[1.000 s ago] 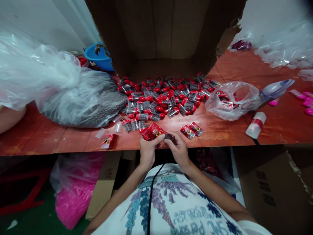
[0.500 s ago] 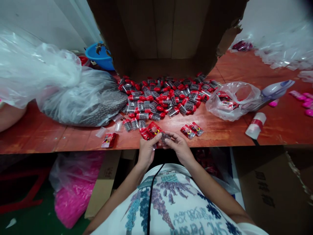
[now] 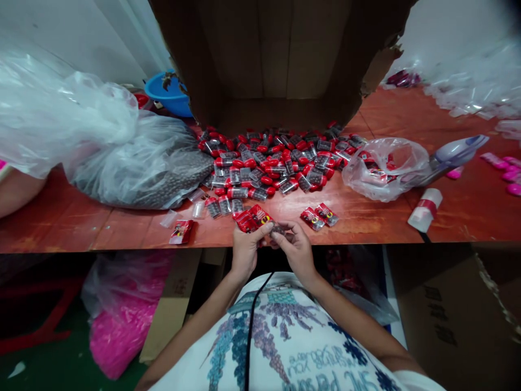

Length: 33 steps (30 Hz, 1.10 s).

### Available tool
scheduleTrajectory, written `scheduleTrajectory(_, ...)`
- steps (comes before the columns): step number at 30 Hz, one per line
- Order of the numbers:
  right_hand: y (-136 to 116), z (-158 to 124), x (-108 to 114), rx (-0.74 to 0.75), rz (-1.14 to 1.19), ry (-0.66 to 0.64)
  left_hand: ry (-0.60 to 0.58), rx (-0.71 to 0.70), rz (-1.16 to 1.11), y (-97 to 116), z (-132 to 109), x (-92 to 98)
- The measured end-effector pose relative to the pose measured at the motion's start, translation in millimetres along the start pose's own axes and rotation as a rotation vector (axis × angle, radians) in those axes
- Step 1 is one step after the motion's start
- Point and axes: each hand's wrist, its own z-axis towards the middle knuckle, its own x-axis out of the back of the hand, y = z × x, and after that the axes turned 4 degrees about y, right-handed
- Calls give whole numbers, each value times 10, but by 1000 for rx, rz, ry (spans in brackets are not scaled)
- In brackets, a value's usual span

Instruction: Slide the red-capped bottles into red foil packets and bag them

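My left hand point(image 3: 245, 250) and my right hand point(image 3: 296, 248) meet at the near edge of the red table point(image 3: 366, 217). The left hand pinches a small stack of red printed sleeves point(image 3: 254, 218). Against them, the right hand's fingers grip a small clear capsule of dark beads point(image 3: 278, 229). Just beyond the hands lies a heap of red-capped capsules point(image 3: 277, 163). Two wrapped red packets point(image 3: 319, 215) lie right of the hands, and one more red packet point(image 3: 181, 232) lies to the left.
An open cardboard box point(image 3: 280, 60) stands behind the heap. A clear bag of dark beads point(image 3: 154, 168) lies at left, a small plastic bag point(image 3: 386, 165) and a pale handheld tool point(image 3: 456, 152) at right. A blue basin point(image 3: 169, 93) sits behind. A pink-filled bag point(image 3: 118, 326) lies under the table.
The hands shifted slightly while working the capsule against the red sleeves; the right fingers moved closer to the left thumb. Nothing else on the table moved.
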Motion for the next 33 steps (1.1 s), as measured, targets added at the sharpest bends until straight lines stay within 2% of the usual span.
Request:
scheduleTrajectory(3,-43,18,2,-136,181,-5,-33,-7,-16,-25,2,14)
scheduleTrajectory(8,-66,51,3,-263,325,15,-78,5,-54,-62,-35,30)
scheduleTrajectory(18,-13,98,-12,-169,306,-23,-22,16,-81,-27,-35,-20)
scheduleTrajectory(25,64,117,-18,-292,417,-35,-20,-19,-10,-8,-35,-15)
scheduleTrajectory(33,132,80,-56,-287,463,-69,49,-75,109,-16,-50,-48)
